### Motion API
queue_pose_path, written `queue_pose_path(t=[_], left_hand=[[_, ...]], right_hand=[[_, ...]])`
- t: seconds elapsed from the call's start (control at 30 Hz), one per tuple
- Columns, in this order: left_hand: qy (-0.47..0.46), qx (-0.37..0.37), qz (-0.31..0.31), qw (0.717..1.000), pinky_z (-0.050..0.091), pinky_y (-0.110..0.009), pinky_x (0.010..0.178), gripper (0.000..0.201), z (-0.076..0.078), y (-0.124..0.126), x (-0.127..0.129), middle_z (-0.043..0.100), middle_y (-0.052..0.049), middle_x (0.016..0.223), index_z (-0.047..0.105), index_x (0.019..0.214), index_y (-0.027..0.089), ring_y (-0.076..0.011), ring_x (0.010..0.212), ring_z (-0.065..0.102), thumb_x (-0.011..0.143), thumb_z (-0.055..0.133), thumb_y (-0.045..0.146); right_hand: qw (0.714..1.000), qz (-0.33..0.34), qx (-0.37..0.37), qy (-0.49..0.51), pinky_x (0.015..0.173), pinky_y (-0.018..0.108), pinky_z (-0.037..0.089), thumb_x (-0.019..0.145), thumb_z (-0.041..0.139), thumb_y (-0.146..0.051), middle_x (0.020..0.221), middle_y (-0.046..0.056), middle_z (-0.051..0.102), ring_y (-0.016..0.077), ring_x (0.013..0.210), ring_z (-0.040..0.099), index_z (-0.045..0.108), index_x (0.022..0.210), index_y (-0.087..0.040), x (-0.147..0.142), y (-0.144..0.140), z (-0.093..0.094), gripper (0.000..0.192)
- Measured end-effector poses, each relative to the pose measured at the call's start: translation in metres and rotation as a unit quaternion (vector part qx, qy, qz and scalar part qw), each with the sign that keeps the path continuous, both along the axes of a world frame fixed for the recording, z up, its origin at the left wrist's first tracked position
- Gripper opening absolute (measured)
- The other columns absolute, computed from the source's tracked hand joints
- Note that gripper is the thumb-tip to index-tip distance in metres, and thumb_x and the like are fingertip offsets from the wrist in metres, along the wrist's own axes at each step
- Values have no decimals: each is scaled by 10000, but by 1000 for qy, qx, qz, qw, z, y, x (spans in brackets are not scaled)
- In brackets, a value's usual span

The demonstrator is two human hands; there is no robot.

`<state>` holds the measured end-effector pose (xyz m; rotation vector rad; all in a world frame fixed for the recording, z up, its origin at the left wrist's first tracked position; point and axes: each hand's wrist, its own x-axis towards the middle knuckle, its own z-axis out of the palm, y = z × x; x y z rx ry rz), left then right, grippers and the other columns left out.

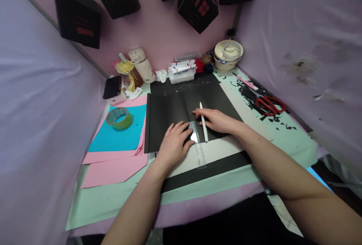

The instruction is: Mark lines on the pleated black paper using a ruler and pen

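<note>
My left hand (175,144) lies flat with fingers spread on a folded sheet of black card (178,105). Its thumb and index finger rest on a clear ruler (200,158), which runs over the card's near edge onto white paper (223,149). To the right, my right hand (216,119) is low over the card, fingers bent around a white pen (203,126). The pen stands out past the fingers at both ends, its narrow tip pointing away from me. Part of the ruler is hidden beneath my left fingers.
Pink and blue sheets (121,145) lie left, with a tape roll (120,118) on top. Red-handled scissors (270,105), a pink cutter (247,82) and black scraps are at right. A marker box (182,72), bottle (144,67) and bowl (227,56) stand behind; black paper boxes (198,5) hang above.
</note>
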<state>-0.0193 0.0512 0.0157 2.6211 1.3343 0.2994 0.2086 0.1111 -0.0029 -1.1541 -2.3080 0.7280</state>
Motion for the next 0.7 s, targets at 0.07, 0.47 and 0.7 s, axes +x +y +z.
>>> queue_pose_path(t=[0.07,0.47,0.7], left_hand=[[0,2,5,1000,251,-503,1154,368,0,0,0,524,-72,1405,591,1255,213,-264,1361,387,918,541,351],[4,2,13,1000,257,-493,1154,348,-1,0,1,539,-57,1394,601,1244,202,-262,1354,399,931,520,331],[4,4,15,1000,259,-496,1154,349,0,1,1,539,-65,1394,604,1241,200,-260,1352,404,931,516,334]], right_hand=[[1000,1,0,0,1031,419,431,855,551,-204,1323,52,599,245,1238,549,592,1131,-257,0,0,0,285],[1000,0,0,-9,1015,417,441,862,546,-209,1315,57,601,253,1228,555,580,1141,-250,-1,-1,2,284],[1000,1,-2,-8,1010,426,446,862,543,-211,1322,62,596,261,1222,560,588,1125,-247,0,-2,4,270]])
